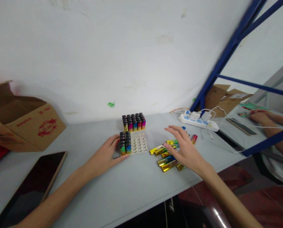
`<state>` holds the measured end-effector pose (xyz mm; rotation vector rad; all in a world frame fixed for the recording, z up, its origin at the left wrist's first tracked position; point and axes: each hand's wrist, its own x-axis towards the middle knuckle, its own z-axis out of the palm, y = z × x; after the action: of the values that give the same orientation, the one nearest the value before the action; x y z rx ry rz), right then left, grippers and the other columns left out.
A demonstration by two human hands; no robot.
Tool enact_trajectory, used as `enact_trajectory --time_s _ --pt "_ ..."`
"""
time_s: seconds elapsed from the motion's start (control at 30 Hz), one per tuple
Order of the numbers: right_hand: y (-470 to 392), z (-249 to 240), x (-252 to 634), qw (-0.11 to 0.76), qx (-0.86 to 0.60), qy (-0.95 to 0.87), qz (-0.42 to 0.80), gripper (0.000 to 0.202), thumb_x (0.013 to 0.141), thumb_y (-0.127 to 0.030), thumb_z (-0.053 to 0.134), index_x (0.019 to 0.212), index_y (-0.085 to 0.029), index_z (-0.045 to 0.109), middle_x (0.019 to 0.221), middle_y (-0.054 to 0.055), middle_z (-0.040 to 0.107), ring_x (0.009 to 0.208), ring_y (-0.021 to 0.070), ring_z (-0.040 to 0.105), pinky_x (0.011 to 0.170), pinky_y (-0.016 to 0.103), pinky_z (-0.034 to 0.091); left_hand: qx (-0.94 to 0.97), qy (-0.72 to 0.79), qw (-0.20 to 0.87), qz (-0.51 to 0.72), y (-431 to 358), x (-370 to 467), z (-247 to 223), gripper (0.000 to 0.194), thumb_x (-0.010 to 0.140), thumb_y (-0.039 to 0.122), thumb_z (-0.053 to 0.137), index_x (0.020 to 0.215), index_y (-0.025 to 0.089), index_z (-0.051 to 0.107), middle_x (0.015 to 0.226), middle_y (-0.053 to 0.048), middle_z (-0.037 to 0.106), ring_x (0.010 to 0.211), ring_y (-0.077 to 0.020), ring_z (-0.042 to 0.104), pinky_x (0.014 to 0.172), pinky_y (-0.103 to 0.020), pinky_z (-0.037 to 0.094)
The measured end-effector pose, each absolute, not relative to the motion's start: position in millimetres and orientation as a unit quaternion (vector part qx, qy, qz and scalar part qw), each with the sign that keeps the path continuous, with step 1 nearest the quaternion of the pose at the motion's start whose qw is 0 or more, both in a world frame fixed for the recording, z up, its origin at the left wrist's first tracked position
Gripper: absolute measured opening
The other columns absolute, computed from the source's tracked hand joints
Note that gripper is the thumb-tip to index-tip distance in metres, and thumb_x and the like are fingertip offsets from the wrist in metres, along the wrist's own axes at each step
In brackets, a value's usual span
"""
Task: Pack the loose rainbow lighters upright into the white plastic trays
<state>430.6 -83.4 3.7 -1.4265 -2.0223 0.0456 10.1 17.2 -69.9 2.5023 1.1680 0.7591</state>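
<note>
Left fingers (113,140) lightly gripping white tray (138,151) at its nine o'clock, likely steadying it on tabletop (96,196). Right fingers (174,133) open above loose lighters (167,166), tray's three o'clock, within easy reach. Standing lighters (125,148) in tray's nine o'clock side, probably cup-braced.

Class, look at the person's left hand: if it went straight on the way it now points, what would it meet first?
The left hand would most likely first meet the upright lighters in the white tray. They stand right beside its fingers; whether there is contact is hard to tell.
</note>
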Motion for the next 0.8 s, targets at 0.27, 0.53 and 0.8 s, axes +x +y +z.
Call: enact_trajectory --time_s 0.27,0.53,0.8 --pt "-111.8 -62.4 437.2 0.119 -0.612 -0.782 0.000 0.071 0.129 -0.061 0.069 0.197 -0.043 0.060 0.207 0.012 0.052 0.195 0.0511 0.043 0.152 0.085 0.042 0.862 0.409 0.125 0.270 17.6 10.7 -75.7 0.087 0.113 0.094 0.076 0.167 0.026 0.080 0.180 -0.017 0.077 0.165 -0.0480 0.076 0.148 -0.064 0.062" --pt "-56.3 -49.7 430.5 0.110 -0.622 -0.775 0.013 0.071 0.132 -0.063 0.065 0.199 -0.041 0.057 0.209 0.012 0.048 0.197 0.0475 0.040 0.156 0.082 0.037 0.862 0.405 0.124 0.279 20.6 8.1 -78.6 0.083 0.112 0.088 0.081 0.170 0.029 0.080 0.179 -0.017 0.080 0.164 -0.0496 0.079 0.146 -0.067 0.064" --pt "-48.2 -48.5 462.4 0.236 -0.639 -0.732 -0.022 0.063 0.136 -0.054 0.047 0.195 -0.037 0.063 0.206 0.015 0.053 0.195 0.0427 0.045 0.157 0.085 0.031 0.855 0.424 0.130 0.267 24.1 3.2 -87.5 0.093 0.110 0.096 0.075 0.173 0.028 0.077 0.182 -0.019 0.077 0.166 -0.0518 0.077 0.147 -0.069 0.062"
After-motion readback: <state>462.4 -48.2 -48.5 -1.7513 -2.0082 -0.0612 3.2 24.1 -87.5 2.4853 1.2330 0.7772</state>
